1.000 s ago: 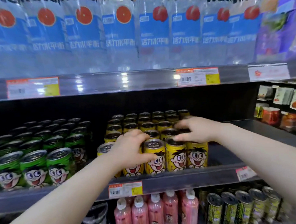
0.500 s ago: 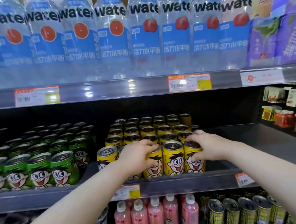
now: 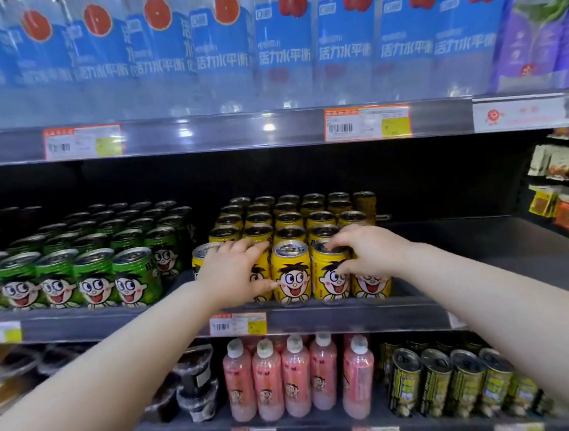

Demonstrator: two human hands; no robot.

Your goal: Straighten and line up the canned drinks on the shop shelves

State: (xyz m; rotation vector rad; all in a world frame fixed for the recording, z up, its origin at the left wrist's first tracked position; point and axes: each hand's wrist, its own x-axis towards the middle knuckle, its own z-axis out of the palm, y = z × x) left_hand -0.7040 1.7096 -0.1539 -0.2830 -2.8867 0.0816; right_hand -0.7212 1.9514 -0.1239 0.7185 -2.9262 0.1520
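Yellow cans (image 3: pixel 291 271) stand packed in rows on the middle shelf (image 3: pixel 349 314), their front row close to its lip. Left hand (image 3: pixel 235 275) wraps the second front can, clamped on it; right hand (image 3: pixel 367 252) grips the fourth can's rim. A hard forward tug could tip a can off the lip onto the pink bottles (image 3: pixel 296 378) below, or knock neighbouring green cans (image 3: pixel 132 278) askew.

Green cans (image 3: pixel 80 277) stand left of yellow cans (image 3: pixel 291 271) on shelf (image 3: pixel 415 310).
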